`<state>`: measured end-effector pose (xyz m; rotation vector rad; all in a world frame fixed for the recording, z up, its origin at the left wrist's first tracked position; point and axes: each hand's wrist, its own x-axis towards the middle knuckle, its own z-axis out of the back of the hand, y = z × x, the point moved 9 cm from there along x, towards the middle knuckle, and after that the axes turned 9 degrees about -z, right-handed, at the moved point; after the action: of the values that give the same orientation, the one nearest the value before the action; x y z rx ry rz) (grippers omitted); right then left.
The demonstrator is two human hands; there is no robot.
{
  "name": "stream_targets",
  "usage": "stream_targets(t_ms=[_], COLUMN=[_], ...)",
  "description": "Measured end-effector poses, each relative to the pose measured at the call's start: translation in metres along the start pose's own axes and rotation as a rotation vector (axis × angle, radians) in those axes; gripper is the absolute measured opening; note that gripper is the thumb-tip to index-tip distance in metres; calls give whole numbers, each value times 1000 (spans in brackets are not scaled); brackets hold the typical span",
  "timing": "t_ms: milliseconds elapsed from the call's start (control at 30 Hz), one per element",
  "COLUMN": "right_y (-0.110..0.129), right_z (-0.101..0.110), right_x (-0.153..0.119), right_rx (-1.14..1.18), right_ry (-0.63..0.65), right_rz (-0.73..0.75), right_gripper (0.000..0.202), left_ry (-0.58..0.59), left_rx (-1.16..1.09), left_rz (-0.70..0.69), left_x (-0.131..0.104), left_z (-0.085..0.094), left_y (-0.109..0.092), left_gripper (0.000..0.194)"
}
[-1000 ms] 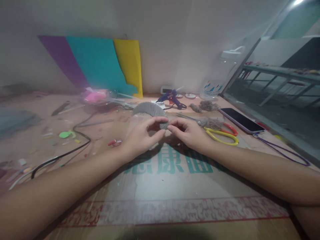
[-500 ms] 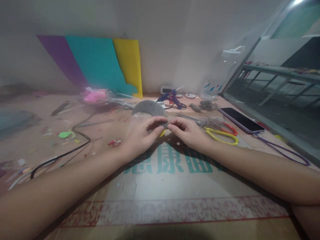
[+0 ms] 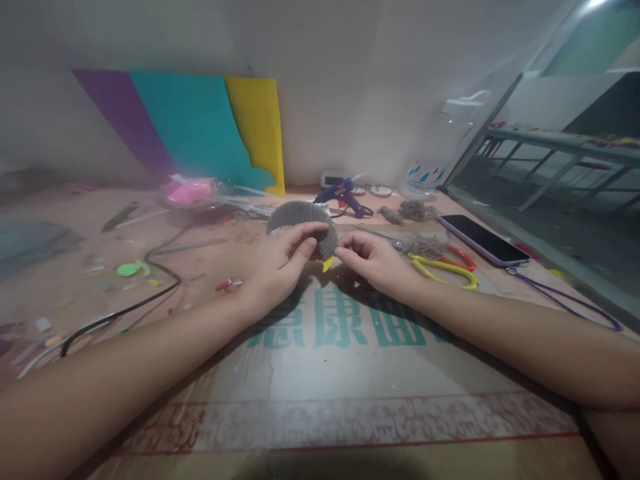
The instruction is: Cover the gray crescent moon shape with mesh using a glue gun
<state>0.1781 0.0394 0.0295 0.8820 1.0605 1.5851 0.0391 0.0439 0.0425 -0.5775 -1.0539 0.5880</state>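
A grey, ridged, curved piece (image 3: 300, 215) with a yellow tip (image 3: 328, 264) is between my hands at mid-view. My left hand (image 3: 287, 260) grips its near side between thumb and fingers. The fingers of my right hand (image 3: 370, 259) are pinched together at its right edge, close to the yellow tip; whatever they hold is too small to make out. Just right of my right hand lie scissors with yellow and red handles (image 3: 445, 275).
Behind are a blue glue gun (image 3: 345, 195), grey yarn bundles (image 3: 417, 211) and a clear bottle (image 3: 427, 157). A phone (image 3: 483, 240) lies right. Coloured sheets (image 3: 195, 127) lean on the wall. A black cable (image 3: 135, 308) and scraps lie left.
My left fingers have shifted left and up along the grey piece, uncovering more of its right end and the yellow tip. My right hand has barely moved.
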Motion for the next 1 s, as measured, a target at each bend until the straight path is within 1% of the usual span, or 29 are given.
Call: stream_targets(t_ms=[100, 167, 267, 333, 533, 700, 767, 900, 1000], right_y=[-4, -6, -6, -4, -1, 2, 2, 1, 1], right_z=[0, -2, -6, -7, -6, -3, -3, -3, -4], right_x=[1, 2, 2, 2, 0, 0, 0, -1, -1], right_rx=[44, 59, 58, 31, -57, -155, -159, -115, -96], right_ry=[8, 28, 57, 62, 49, 10, 12, 16, 31], right_rz=[-7, 0, 25, 43, 44, 78, 75, 57, 52], right_gripper=[16, 16, 16, 16, 21, 25, 26, 28, 30], left_ry=[-1, 6, -5, -13, -28, 0, 10, 50, 60], left_rx=[-63, -29, 40, 24, -8, 8, 31, 35, 0], left_rz=[56, 68, 51, 40, 18, 7, 10, 2, -3], left_x=[0, 0, 1, 2, 1, 0, 0, -1, -1], left_z=[-3, -4, -2, -2, -3, -3, -3, -7, -9], left_y=[10, 13, 11, 9, 5, 3, 4, 4, 3], left_gripper=[33, 34, 31, 27, 22, 20, 21, 30, 30])
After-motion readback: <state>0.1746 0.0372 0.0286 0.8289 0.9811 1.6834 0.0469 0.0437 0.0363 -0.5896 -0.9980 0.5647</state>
